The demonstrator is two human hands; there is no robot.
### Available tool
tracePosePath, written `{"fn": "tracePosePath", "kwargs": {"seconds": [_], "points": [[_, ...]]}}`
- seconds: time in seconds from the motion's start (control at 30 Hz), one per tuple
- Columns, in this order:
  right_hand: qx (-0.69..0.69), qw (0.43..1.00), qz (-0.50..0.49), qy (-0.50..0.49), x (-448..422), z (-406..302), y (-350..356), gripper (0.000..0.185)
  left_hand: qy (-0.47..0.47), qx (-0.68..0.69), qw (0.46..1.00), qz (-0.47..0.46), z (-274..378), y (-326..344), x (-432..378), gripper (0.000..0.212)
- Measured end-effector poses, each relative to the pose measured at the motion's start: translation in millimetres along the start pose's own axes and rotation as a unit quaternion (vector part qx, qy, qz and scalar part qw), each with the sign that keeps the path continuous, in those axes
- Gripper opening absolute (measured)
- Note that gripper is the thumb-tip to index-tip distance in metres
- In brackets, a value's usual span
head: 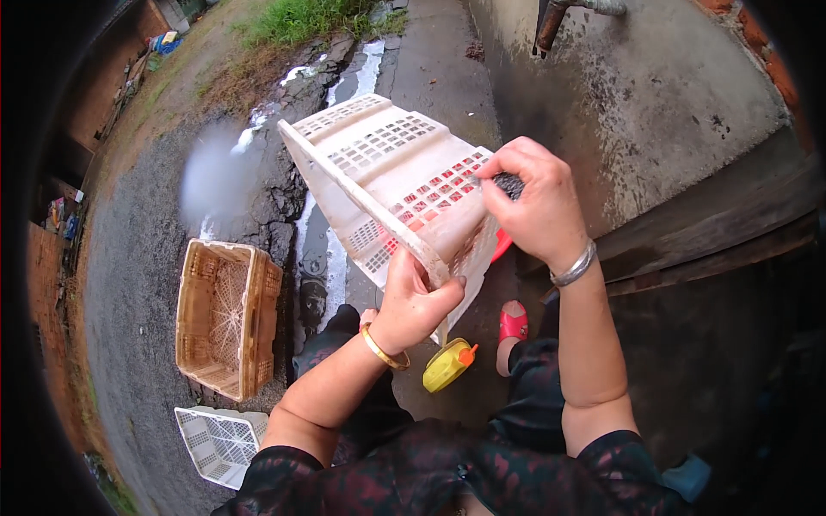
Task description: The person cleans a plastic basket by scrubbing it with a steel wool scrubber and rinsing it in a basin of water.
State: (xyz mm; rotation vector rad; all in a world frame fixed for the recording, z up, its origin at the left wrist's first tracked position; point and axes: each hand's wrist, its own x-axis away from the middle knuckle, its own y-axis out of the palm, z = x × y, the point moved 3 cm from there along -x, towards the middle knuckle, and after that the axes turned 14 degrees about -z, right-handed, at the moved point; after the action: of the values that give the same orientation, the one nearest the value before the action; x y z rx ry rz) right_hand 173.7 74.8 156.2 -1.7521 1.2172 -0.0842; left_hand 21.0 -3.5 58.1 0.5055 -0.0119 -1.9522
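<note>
My left hand [419, 300] grips the rim of a white perforated plastic crate [377, 155], which is tilted on its side in front of me. In my right hand [535, 200] is a dark scouring pad [508, 185], pressed at the crate's right edge. Part of a red container [501, 245] shows behind the crate and through its holes; the rest is hidden. Below the crate, a yellow plastic bottle [446, 369] with an orange cap is on the ground between my feet.
Stacked brownish plastic crates [216, 316] stand on the left, with another white crate [222, 445] nearer me. A gutter with foamy water [335, 258] runs past my left foot. A concrete wall [658, 103] with a pipe [552, 26] rises at right. Something blue [687, 477] lies lower right.
</note>
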Motion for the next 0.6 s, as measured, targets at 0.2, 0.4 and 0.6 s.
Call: {"fn": "tracePosePath", "kwargs": {"seconds": [0.2,0.4,0.6], "points": [[-0.122,0.992,-0.019,-0.018,4,-20,52,0.007,0.049,-0.137,0.988,0.041,-19,-18,-6,0.073],[0.005,0.987,0.029,0.158,9,82,46,0.007,0.081,-0.238,0.968,0.019,-14,-28,3,0.065],[-0.183,0.977,0.051,0.096,-8,20,28,0.009,0.105,-0.279,0.954,0.024,-10,-31,7,0.061]]}}
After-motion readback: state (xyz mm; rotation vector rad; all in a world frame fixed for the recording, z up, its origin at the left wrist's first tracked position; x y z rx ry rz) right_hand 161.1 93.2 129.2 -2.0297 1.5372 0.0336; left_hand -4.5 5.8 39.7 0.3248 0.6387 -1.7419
